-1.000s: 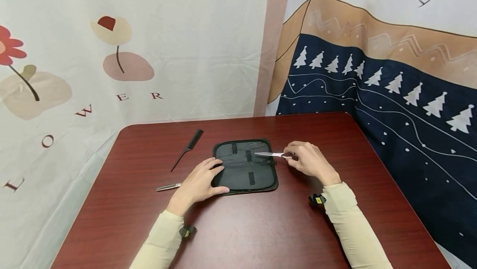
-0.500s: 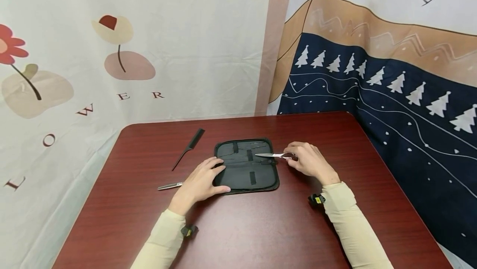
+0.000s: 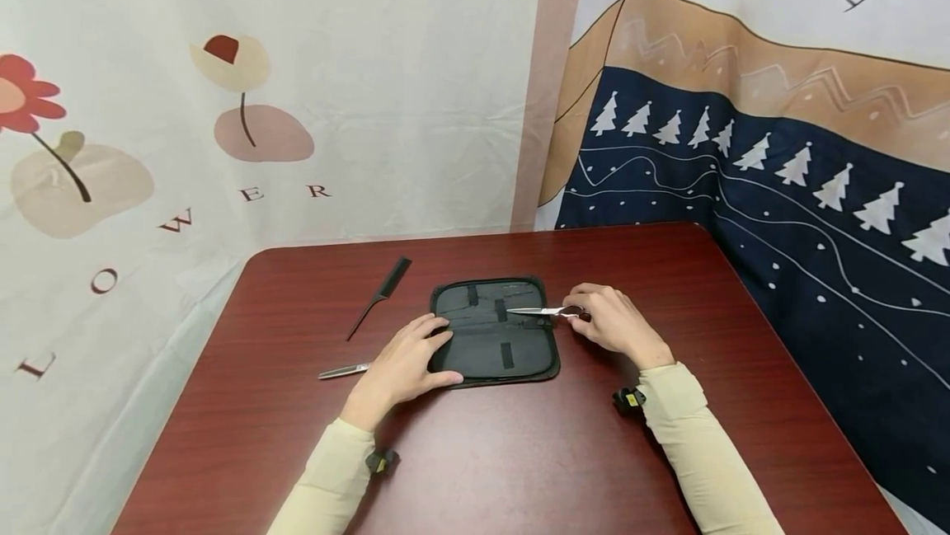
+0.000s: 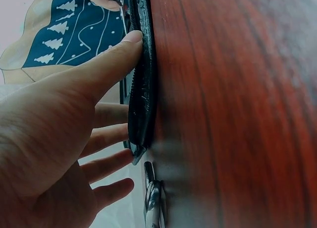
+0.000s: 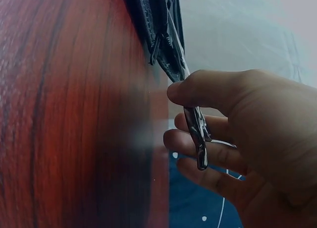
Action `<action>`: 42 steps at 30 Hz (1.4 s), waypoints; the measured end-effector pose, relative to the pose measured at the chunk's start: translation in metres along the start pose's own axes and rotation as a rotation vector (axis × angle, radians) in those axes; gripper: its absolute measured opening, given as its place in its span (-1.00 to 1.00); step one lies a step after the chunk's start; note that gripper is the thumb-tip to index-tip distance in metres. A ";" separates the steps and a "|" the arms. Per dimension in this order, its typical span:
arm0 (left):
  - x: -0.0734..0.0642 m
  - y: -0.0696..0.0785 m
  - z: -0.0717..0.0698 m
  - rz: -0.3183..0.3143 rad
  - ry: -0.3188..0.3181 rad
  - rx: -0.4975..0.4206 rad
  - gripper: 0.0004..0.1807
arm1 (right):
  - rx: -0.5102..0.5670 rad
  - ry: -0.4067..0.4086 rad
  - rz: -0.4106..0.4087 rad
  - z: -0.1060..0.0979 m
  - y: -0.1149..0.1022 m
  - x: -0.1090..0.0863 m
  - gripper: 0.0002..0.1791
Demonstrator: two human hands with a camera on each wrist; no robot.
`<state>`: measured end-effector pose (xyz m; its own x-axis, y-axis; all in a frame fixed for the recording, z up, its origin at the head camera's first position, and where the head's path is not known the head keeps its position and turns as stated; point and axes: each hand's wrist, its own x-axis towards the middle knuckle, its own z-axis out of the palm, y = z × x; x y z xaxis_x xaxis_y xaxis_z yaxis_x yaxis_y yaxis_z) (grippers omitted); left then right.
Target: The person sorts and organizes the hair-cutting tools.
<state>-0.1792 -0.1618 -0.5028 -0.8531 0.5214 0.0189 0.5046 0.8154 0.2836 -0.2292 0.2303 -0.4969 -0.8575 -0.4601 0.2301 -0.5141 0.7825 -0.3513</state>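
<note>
A black zippered case (image 3: 475, 358) lies opened flat mid-table, with elastic loops on its lining. My left hand (image 3: 404, 363) rests on its left side, fingers extended over the edge and thumb touching the near edge; in the left wrist view the thumb lies on the zippered rim (image 4: 141, 99). My right hand (image 3: 614, 322) pinches silver scissors (image 3: 534, 312) at the handle end, with the closed blades pointing left over the case near a loop (image 3: 500, 310). In the right wrist view the scissors' handle (image 5: 195, 126) shows between thumb and fingers.
A black tail comb (image 3: 387, 281) lies behind and left of the case on the red-brown table (image 3: 475, 469). Another silver pair of scissors (image 3: 343, 371) lies left of it, partly hidden by my left hand. Printed curtains (image 3: 416, 106) hang behind the table.
The scissors in my right hand have shifted slightly left and nearer over the case. My left hand stays at the case's left side. The head view has turned slightly.
</note>
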 end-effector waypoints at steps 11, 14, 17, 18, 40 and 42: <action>0.000 0.001 0.000 0.003 0.004 0.000 -0.13 | 0.007 -0.007 -0.035 0.003 -0.003 0.008 -0.81; 0.000 0.001 0.000 -0.001 -0.001 -0.003 -0.13 | 0.000 -0.023 -0.024 0.003 -0.005 0.011 -0.80; 0.000 0.001 0.000 -0.005 -0.003 -0.009 -0.13 | -0.021 -0.027 -0.030 0.004 -0.007 0.015 -0.79; 0.000 0.001 0.000 -0.005 -0.002 -0.010 -0.13 | -0.029 -0.026 -0.035 0.004 -0.007 0.016 -0.79; 0.000 0.002 -0.001 0.011 0.005 -0.009 -0.13 | -0.042 -0.042 -0.112 0.011 -0.017 0.036 -0.79; 0.000 0.002 -0.001 0.009 0.004 -0.010 -0.13 | -0.037 -0.053 -0.106 0.011 -0.017 0.037 -0.78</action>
<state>-0.1783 -0.1600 -0.5010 -0.8491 0.5276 0.0248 0.5108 0.8083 0.2930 -0.2521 0.1952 -0.4925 -0.7986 -0.5618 0.2159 -0.6018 0.7427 -0.2938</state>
